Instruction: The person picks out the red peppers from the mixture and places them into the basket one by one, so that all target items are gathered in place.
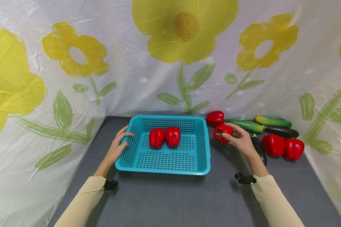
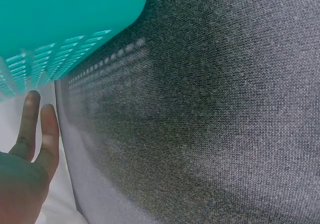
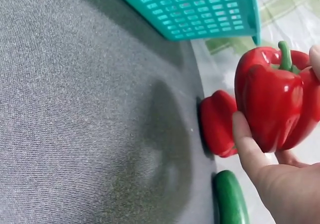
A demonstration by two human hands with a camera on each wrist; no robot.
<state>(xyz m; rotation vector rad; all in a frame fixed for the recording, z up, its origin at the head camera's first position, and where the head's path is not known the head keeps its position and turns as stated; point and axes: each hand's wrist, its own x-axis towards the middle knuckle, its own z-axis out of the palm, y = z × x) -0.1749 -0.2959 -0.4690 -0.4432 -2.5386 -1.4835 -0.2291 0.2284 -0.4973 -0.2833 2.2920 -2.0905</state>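
My right hand (image 1: 242,142) grips a red bell pepper (image 1: 222,133) just right of the basket. In the right wrist view this bell pepper (image 3: 275,99) is held off the table, its green stem showing. A turquoise plastic basket (image 1: 164,172) stands on the table with two red bell peppers (image 1: 157,138) side by side inside it. At the basket's left rim is my left hand (image 1: 117,148), its fingers extended against the side. In the left wrist view two fingers (image 2: 49,134) of it are straight; the others are hidden.
Behind the held pepper lies another red bell pepper (image 1: 215,118). To the right are green zucchini (image 1: 245,125), dark eggplants (image 1: 281,131) and two more red bell peppers (image 1: 273,145). A flowered white curtain (image 1: 125,85) closes off the back and sides of the grey table (image 1: 170,201).
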